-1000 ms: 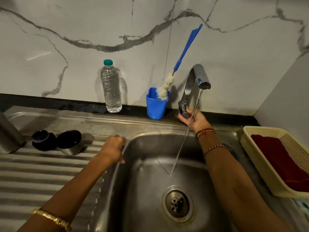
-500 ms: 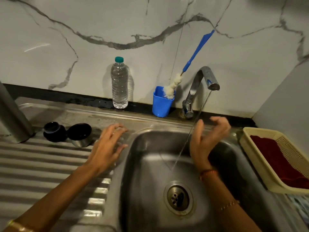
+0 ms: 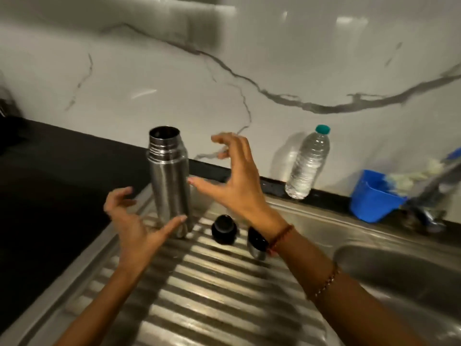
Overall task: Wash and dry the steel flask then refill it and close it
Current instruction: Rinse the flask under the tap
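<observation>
Nearest, the left hand [image 3: 129,221] is spread open low beside the steel flask [image 3: 169,181], its thumb tip just at the base, nothing gripped. The flask is stood upright and uncapped on the ribbed drainboard [image 3: 212,290], flanked by the right hand [image 3: 239,181], fingers apart and empty. Behind it, a water bottle [image 3: 308,163] is set against the wall.

The steel flask [image 3: 169,181] is standing upright on the ribbed steel drainboard [image 3: 212,283], near its back edge. It is shiny and its top is open, showing the screw rings around the neck. Its black stopper [image 3: 224,229] is sitting just to its right, and its steel cup lid [image 3: 257,243] is sitting beside that.
</observation>
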Demonstrator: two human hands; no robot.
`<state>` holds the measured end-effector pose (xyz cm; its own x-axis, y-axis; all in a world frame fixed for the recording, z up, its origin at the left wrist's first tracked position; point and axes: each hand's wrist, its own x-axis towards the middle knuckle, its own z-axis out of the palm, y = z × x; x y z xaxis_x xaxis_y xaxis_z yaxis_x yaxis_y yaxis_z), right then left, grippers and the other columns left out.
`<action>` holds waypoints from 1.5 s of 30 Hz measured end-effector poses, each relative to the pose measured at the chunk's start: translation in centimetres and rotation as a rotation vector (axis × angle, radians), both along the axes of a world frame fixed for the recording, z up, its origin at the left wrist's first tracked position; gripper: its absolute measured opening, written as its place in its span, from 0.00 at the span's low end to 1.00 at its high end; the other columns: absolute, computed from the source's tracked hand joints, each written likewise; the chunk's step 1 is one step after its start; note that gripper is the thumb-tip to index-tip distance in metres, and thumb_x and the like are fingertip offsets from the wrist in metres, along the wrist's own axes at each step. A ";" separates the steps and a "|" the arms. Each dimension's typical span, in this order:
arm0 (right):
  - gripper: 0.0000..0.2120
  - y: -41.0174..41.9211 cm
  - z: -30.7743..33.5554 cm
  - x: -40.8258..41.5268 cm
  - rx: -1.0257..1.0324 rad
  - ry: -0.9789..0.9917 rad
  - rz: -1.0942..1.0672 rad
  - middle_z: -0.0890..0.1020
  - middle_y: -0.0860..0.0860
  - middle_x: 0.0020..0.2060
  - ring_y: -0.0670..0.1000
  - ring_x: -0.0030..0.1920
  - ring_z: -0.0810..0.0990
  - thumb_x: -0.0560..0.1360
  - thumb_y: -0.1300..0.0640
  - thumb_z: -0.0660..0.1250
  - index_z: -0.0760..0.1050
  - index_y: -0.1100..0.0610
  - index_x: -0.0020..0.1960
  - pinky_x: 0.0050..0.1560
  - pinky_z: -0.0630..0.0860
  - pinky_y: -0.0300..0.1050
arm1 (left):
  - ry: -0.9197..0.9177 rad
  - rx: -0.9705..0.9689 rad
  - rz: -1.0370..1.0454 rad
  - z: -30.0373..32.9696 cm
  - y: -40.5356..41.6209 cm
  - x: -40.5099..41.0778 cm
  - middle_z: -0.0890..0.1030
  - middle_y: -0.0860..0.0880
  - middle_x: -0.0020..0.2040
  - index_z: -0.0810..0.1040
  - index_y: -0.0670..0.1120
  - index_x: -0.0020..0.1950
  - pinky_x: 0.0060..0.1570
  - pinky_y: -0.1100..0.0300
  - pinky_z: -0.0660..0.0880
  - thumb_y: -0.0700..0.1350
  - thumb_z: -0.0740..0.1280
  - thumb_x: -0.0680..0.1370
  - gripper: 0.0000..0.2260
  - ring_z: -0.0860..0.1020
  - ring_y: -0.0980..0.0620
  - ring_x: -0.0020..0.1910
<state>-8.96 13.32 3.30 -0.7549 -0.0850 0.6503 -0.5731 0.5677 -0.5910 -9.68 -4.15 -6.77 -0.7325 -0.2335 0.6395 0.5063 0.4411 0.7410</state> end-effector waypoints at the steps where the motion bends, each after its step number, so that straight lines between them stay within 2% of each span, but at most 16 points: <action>1: 0.37 -2.0 1.0 -1.2 -0.082 -0.098 0.018 0.67 0.48 0.61 0.45 0.55 0.70 0.63 0.49 0.77 0.64 0.54 0.66 0.56 0.72 0.37 | -0.134 0.055 -0.142 0.4 -0.5 -0.4 0.60 0.52 0.63 0.53 0.63 0.62 0.60 0.59 0.66 0.61 0.75 0.54 0.44 0.65 0.54 0.60; 5: 0.42 -7.6 2.4 -4.3 -0.254 -0.364 -0.017 0.72 0.51 0.62 0.50 0.60 0.73 0.60 0.50 0.79 0.62 0.52 0.68 0.60 0.72 0.44 | -0.460 0.006 -0.461 -0.1 -1.6 -2.7 0.67 0.59 0.61 0.57 0.64 0.64 0.59 0.60 0.69 0.62 0.77 0.47 0.50 0.69 0.60 0.60; 9: 0.26 -8.6 2.3 -4.3 -0.315 -0.289 -0.114 0.77 0.47 0.46 0.46 0.47 0.77 0.63 0.58 0.78 0.72 0.56 0.57 0.46 0.75 0.36 | -0.564 0.018 -0.384 -0.4 -0.4 -3.5 0.75 0.53 0.59 0.63 0.54 0.68 0.57 0.52 0.72 0.61 0.79 0.51 0.49 0.74 0.53 0.58; 11: 0.22 -7.5 3.3 -3.0 -0.376 -0.238 -0.090 0.78 0.46 0.44 0.47 0.45 0.78 0.63 0.62 0.77 0.74 0.55 0.53 0.47 0.76 0.38 | -0.496 -0.034 -0.283 0.1 0.2 -3.0 0.75 0.51 0.59 0.62 0.56 0.67 0.55 0.53 0.73 0.58 0.80 0.56 0.44 0.74 0.53 0.56; 14: 0.18 -3.2 5.7 0.1 -0.587 -0.133 -0.057 0.79 0.47 0.43 0.45 0.43 0.79 0.63 0.66 0.76 0.74 0.52 0.47 0.47 0.78 0.37 | -0.236 -0.035 -0.349 2.5 1.7 -1.4 0.72 0.62 0.55 0.62 0.68 0.58 0.52 0.58 0.74 0.61 0.76 0.55 0.36 0.74 0.59 0.53; 16: 0.14 1.2 7.1 2.4 -0.857 -0.147 -0.117 0.79 0.48 0.42 0.44 0.40 0.79 0.65 0.65 0.74 0.75 0.52 0.45 0.44 0.79 0.38 | -0.107 -0.116 -0.420 4.0 3.7 0.5 0.71 0.64 0.55 0.64 0.64 0.60 0.50 0.60 0.74 0.63 0.73 0.57 0.34 0.74 0.60 0.53; 19: 0.05 9.9 6.1 5.1 -1.278 -0.264 -0.290 0.77 0.51 0.31 0.47 0.29 0.77 0.66 0.63 0.72 0.76 0.57 0.37 0.32 0.75 0.37 | 0.107 -0.269 -0.549 4.6 8.1 3.4 0.74 0.54 0.58 0.66 0.51 0.64 0.50 0.58 0.76 0.61 0.72 0.62 0.34 0.76 0.55 0.54; 22: 0.09 18.1 2.9 8.9 -1.502 -0.358 -0.419 0.78 0.54 0.37 0.54 0.36 0.77 0.61 0.58 0.71 0.76 0.58 0.40 0.36 0.77 0.42 | 0.148 -0.279 -0.702 2.8 13.4 6.3 0.73 0.53 0.59 0.67 0.49 0.63 0.55 0.65 0.72 0.58 0.73 0.64 0.32 0.74 0.59 0.57; 26: 0.13 26.1 -0.9 14.0 -1.598 -0.477 -0.550 0.79 0.53 0.35 0.53 0.36 0.78 0.59 0.56 0.71 0.77 0.58 0.43 0.37 0.77 0.43 | -0.210 0.038 -0.855 0.0 21.5 11.4 0.74 0.62 0.54 0.68 0.60 0.59 0.54 0.66 0.72 0.56 0.75 0.60 0.30 0.75 0.60 0.55; 30: 0.29 31.4 -2.9 15.6 -1.629 -0.502 -0.663 0.79 0.54 0.38 0.53 0.35 0.77 0.49 0.54 0.72 0.75 0.58 0.50 0.32 0.76 0.41 | -0.406 0.393 -0.798 0.2 28.6 15.3 0.74 0.58 0.50 0.70 0.54 0.54 0.42 0.74 0.72 0.56 0.71 0.59 0.26 0.75 0.66 0.47; 34: 0.21 34.3 -2.7 15.6 -1.490 -0.563 -0.693 0.78 0.55 0.37 0.52 0.33 0.77 0.60 0.56 0.74 0.75 0.59 0.50 0.32 0.75 0.41 | -0.711 0.619 -0.681 0.7 32.6 16.8 0.76 0.54 0.46 0.72 0.54 0.47 0.26 0.62 0.74 0.48 0.71 0.69 0.10 0.76 0.55 0.41; 36: 0.12 35.1 -2.3 15.2 -1.436 -0.572 -0.549 0.78 0.54 0.35 0.52 0.32 0.77 0.63 0.58 0.72 0.76 0.59 0.44 0.33 0.76 0.42 | -1.009 0.738 -0.617 0.6 33.5 15.7 0.77 0.51 0.41 0.73 0.52 0.43 0.24 0.63 0.71 0.51 0.66 0.74 0.05 0.76 0.53 0.36; 37: 0.07 35.4 -2.2 15.0 -1.439 -0.529 -0.420 0.79 0.54 0.34 0.51 0.32 0.78 0.64 0.61 0.71 0.76 0.59 0.41 0.34 0.77 0.43 | -1.202 0.817 -0.612 0.4 33.7 14.9 0.77 0.49 0.38 0.74 0.50 0.43 0.23 0.65 0.70 0.55 0.65 0.74 0.09 0.76 0.51 0.34; 40: 0.14 35.5 -2.0 14.2 -1.431 -0.386 0.079 0.80 0.52 0.32 0.51 0.34 0.81 0.51 0.65 0.77 0.78 0.59 0.35 0.39 0.80 0.43 | -1.635 1.003 -0.734 0.1 33.2 13.7 0.79 0.40 0.32 0.76 0.40 0.44 0.16 0.70 0.67 0.60 0.61 0.72 0.22 0.78 0.43 0.26; 42: 0.20 36.1 -2.4 13.5 -1.417 -0.404 0.170 0.80 0.52 0.31 0.51 0.35 0.81 0.42 0.64 0.79 0.80 0.59 0.33 0.41 0.80 0.42 | -1.629 1.040 -0.740 -0.3 33.6 13.6 0.79 0.39 0.30 0.76 0.38 0.44 0.16 0.70 0.67 0.60 0.60 0.72 0.23 0.77 0.43 0.25; 45: 0.09 36.8 -2.9 13.1 -1.484 -0.446 0.006 0.80 0.51 0.28 0.50 0.32 0.80 0.58 0.66 0.74 0.77 0.58 0.35 0.38 0.79 0.43 | -1.526 1.021 -0.647 -0.2 34.9 13.9 0.79 0.42 0.27 0.76 0.40 0.42 0.15 0.71 0.66 0.58 0.61 0.73 0.20 0.76 0.44 0.21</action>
